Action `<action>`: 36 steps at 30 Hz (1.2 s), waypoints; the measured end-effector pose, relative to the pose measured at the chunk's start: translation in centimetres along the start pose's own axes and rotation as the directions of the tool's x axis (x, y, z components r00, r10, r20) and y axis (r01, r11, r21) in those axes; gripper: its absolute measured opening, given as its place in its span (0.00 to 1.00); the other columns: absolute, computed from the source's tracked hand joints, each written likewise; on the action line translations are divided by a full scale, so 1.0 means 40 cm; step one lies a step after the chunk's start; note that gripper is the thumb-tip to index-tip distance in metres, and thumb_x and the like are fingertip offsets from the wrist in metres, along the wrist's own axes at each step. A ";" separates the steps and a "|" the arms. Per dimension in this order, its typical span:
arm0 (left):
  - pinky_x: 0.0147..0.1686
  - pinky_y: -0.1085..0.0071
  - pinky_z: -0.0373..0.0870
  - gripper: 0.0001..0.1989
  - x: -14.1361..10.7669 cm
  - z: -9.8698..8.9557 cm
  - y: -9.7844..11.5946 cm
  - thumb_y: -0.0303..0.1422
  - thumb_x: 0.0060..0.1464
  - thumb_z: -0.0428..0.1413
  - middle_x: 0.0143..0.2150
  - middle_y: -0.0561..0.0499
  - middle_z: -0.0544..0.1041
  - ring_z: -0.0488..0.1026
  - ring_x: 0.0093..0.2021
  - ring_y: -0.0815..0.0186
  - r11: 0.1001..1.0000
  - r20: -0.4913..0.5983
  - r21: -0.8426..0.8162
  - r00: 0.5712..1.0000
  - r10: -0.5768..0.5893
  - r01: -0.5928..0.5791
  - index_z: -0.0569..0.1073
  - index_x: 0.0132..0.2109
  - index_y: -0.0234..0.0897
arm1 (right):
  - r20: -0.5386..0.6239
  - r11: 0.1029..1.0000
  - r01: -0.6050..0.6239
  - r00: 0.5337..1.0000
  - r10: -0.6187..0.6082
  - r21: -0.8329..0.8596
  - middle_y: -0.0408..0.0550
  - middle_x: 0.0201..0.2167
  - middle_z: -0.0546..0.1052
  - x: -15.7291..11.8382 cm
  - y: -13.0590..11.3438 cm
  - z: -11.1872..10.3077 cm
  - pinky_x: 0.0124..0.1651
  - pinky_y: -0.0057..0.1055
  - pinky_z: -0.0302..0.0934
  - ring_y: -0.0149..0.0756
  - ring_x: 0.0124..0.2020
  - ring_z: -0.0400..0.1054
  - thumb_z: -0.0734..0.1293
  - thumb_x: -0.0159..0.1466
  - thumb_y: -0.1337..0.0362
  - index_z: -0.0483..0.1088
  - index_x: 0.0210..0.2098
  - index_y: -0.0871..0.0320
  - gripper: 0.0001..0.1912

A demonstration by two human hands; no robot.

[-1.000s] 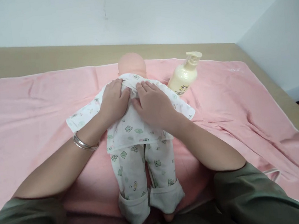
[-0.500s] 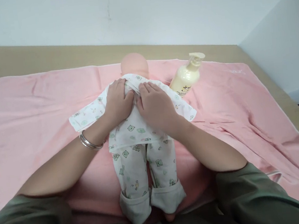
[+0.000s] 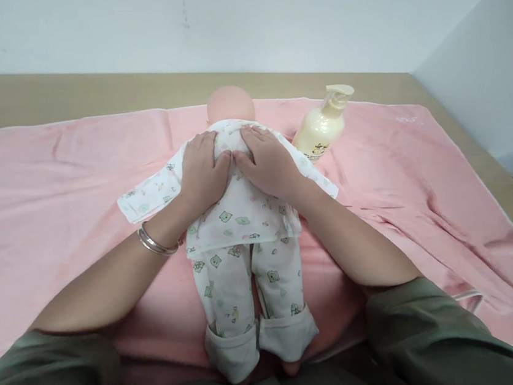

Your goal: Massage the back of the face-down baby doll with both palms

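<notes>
A baby doll (image 3: 230, 103) lies face down, its bald head away from me. It wears a white printed top (image 3: 241, 219) and matching trousers (image 3: 273, 277) with turned-up cuffs. My left hand (image 3: 203, 171) rests flat on the upper left of the doll's back, thumb spread inward. On the upper right of the back lies my right hand (image 3: 269, 163), fingers stretched toward the shoulder. The two thumb tips nearly meet at the middle of the back. Neither hand grips anything.
A cream pump bottle (image 3: 321, 129) leans beside the doll's right sleeve. Under everything spreads a wrinkled pink blanket (image 3: 53, 197) on a wooden surface (image 3: 110, 88). A pale wall (image 3: 264, 18) stands behind, with another at the right.
My right hand has shifted slightly, its fingers now pointing more toward the shoulder and its thumb spread inward. The bunched cloth between the hands looks flatter.
</notes>
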State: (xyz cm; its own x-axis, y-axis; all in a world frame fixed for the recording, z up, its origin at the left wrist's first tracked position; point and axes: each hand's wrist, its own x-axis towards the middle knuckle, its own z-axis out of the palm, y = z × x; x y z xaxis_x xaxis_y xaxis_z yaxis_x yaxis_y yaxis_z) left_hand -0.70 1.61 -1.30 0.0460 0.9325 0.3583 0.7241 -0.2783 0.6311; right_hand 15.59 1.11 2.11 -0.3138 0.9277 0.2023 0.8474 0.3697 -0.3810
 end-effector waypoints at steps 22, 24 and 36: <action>0.69 0.45 0.67 0.20 0.026 -0.022 -0.006 0.32 0.67 0.43 0.59 0.35 0.78 0.73 0.63 0.45 0.999 0.107 0.034 0.994 -0.032 0.029 0.74 0.57 0.34 | 0.036 0.992 0.019 0.999 -0.015 -0.122 0.66 0.69 0.71 -0.068 -0.083 -0.029 0.76 0.49 0.58 0.54 0.73 0.62 0.56 0.76 0.64 0.65 0.69 0.75 0.28; 0.72 0.46 0.64 0.23 0.007 -0.028 0.019 0.32 0.68 0.41 0.62 0.30 0.76 0.71 0.66 0.44 0.994 0.134 0.108 0.991 -0.031 0.017 0.72 0.61 0.27 | 0.059 0.998 -0.001 0.998 0.004 -0.056 0.64 0.73 0.66 -0.040 -0.056 -0.026 0.79 0.48 0.52 0.52 0.76 0.57 0.56 0.77 0.62 0.62 0.72 0.74 0.29; 0.77 0.44 0.57 0.26 -0.011 -0.022 0.020 0.35 0.67 0.43 0.72 0.37 0.70 0.62 0.75 0.46 0.998 0.124 0.057 0.992 0.024 -0.031 0.70 0.67 0.33 | -0.027 0.987 -0.021 0.999 0.017 -0.156 0.62 0.49 0.81 -0.060 -0.071 -0.027 0.64 0.46 0.65 0.53 0.56 0.73 0.55 0.77 0.62 0.74 0.52 0.69 0.21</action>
State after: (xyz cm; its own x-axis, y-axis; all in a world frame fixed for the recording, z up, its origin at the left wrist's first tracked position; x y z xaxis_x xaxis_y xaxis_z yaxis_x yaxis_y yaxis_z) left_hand -0.75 0.76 -0.36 0.1485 0.9469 0.2852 0.7605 -0.2937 0.5792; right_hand 14.39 -2.22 3.71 -0.2877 0.9322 0.2197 0.9104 0.3374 -0.2394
